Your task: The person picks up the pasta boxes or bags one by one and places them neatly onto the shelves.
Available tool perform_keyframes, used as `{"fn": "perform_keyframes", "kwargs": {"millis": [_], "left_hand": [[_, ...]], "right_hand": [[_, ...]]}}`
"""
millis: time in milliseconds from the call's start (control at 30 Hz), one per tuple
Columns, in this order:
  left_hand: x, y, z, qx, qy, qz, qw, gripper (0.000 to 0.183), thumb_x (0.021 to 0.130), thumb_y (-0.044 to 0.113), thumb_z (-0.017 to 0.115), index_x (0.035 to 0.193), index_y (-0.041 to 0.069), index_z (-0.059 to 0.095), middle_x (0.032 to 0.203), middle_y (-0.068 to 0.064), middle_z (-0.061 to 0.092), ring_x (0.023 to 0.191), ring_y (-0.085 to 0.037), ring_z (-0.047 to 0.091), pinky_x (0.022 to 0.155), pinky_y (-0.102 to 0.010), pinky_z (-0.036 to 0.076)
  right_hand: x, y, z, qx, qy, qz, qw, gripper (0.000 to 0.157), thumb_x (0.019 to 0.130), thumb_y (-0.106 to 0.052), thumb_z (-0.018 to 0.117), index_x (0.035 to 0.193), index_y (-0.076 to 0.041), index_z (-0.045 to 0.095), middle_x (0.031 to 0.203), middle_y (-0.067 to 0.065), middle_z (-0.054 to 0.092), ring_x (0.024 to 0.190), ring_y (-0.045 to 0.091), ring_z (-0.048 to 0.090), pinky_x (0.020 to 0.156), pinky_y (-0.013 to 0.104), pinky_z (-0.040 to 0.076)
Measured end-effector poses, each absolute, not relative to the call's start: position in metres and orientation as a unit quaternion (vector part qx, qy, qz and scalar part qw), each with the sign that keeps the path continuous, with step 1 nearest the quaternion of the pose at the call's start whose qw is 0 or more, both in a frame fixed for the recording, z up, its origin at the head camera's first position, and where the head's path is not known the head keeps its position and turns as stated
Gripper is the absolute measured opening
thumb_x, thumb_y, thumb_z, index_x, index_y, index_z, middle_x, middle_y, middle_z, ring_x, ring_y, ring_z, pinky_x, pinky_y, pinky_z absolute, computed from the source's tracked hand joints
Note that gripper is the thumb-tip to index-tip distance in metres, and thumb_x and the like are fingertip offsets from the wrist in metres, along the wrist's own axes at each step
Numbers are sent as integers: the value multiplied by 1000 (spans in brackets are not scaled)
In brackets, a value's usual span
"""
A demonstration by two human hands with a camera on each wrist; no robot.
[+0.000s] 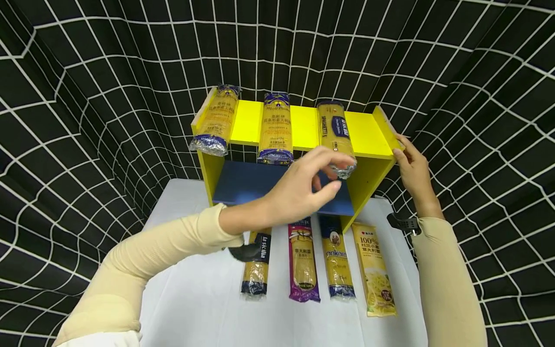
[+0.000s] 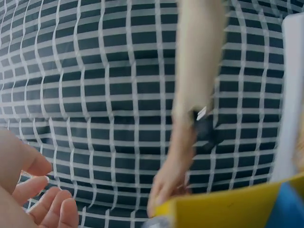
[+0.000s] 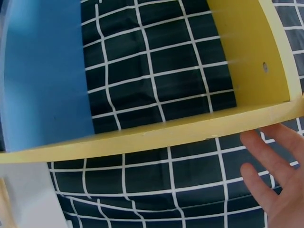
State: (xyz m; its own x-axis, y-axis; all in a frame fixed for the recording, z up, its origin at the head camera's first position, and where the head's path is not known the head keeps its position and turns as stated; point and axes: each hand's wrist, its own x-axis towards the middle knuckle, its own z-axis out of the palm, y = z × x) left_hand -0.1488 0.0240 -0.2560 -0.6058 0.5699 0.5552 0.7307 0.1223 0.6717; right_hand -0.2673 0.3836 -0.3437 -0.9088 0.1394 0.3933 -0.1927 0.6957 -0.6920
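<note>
My left hand [image 1: 303,185] hovers in front of the right-hand spaghetti pack [image 1: 336,127] on the shelf's top level. Its fingers are loosely bent, and nothing shows in them in the left wrist view. This pack lies with its silvery end jutting over the front edge. My right hand [image 1: 414,171] holds the right side panel of the yellow shelf [image 1: 368,132] at its upper front corner. In the right wrist view, some fingers [image 3: 266,154] lie along the panel's outer side. Two more spaghetti packs, one in the middle [image 1: 276,127] and one at the left [image 1: 218,115], lie on the top level.
A blue lower board [image 1: 243,180] spans the shelf. On the white table [image 1: 195,299] before it lie a La Sicilia pack [image 1: 256,270], a purple-edged pasta pack [image 1: 303,260], an Ankara pack [image 1: 337,260] and a long yellow noodle pack [image 1: 375,274]. Black gridded cloth [image 1: 130,43] surrounds everything.
</note>
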Motion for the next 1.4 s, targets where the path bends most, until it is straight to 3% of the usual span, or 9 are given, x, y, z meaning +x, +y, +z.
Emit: {"fn": "perform_keyframes", "kwargs": {"millis": [167, 333, 533, 800, 967, 1167, 1300, 1400], "left_hand": [[-119, -1, -320, -470, -723, -500, 84, 35, 95, 5, 59, 130, 9, 59, 115, -5, 62, 91, -8, 60, 72, -17, 51], [-107, -22, -400, -416, -757, -503, 38, 37, 95, 5, 59, 130, 16, 59, 111, 0, 64, 88, -4, 59, 70, -18, 51], [-128, -50, -509, -288, -820, -494, -33, 40, 95, 5, 59, 134, 14, 57, 109, -3, 62, 90, -11, 60, 69, -21, 51], [-156, -86, -616, -180, -883, -433, -26, 57, 84, 4, 70, 138, 5, 54, 114, -20, 56, 93, -27, 57, 76, -30, 47], [-167, -96, -650, -150, -896, -415, -55, 72, 82, 17, 77, 146, 5, 46, 107, -19, 53, 87, -19, 50, 74, -28, 41], [-178, -98, -663, -149, -889, -425, -86, 81, 83, 26, 79, 151, 7, 39, 113, -21, 53, 87, -20, 54, 73, -29, 46], [-185, -94, -659, -142, -886, -428, -108, 86, 82, 27, 81, 153, 10, 36, 115, -21, 53, 85, -19, 54, 72, -30, 47], [-191, -89, -657, -136, -888, -421, -124, 91, 79, 32, 83, 154, 11, 34, 113, -19, 54, 84, -18, 51, 70, -30, 45]], "right_hand": [[-269, 385, -345, 19, -895, 391, 212, 45, 104, -43, 43, 149, -46, 36, 139, 21, 57, 101, -8, 51, 94, 21, 44], [-271, 385, -348, 29, -892, 393, 221, 45, 105, -40, 44, 149, -45, 38, 138, 21, 57, 100, -10, 52, 90, 14, 43], [-270, 384, -347, 17, -893, 393, 220, 45, 104, -42, 44, 148, -46, 38, 137, 20, 58, 98, -10, 51, 88, 14, 42], [-252, 366, -329, 12, -894, 398, 203, 47, 105, -37, 44, 152, -35, 39, 138, 24, 56, 99, -9, 50, 95, 26, 45], [-247, 359, -324, 14, -895, 401, 193, 47, 105, -38, 43, 152, -36, 38, 140, 25, 55, 100, -9, 50, 102, 36, 46], [-247, 358, -324, 18, -895, 399, 198, 47, 105, -37, 44, 152, -34, 38, 141, 23, 55, 101, -10, 50, 104, 39, 46], [-247, 360, -323, 17, -895, 398, 199, 47, 105, -38, 44, 152, -35, 38, 140, 24, 55, 100, -10, 50, 103, 36, 46], [-246, 362, -323, 16, -896, 395, 203, 47, 105, -37, 44, 152, -34, 39, 138, 25, 56, 99, -10, 50, 98, 28, 46]]}}
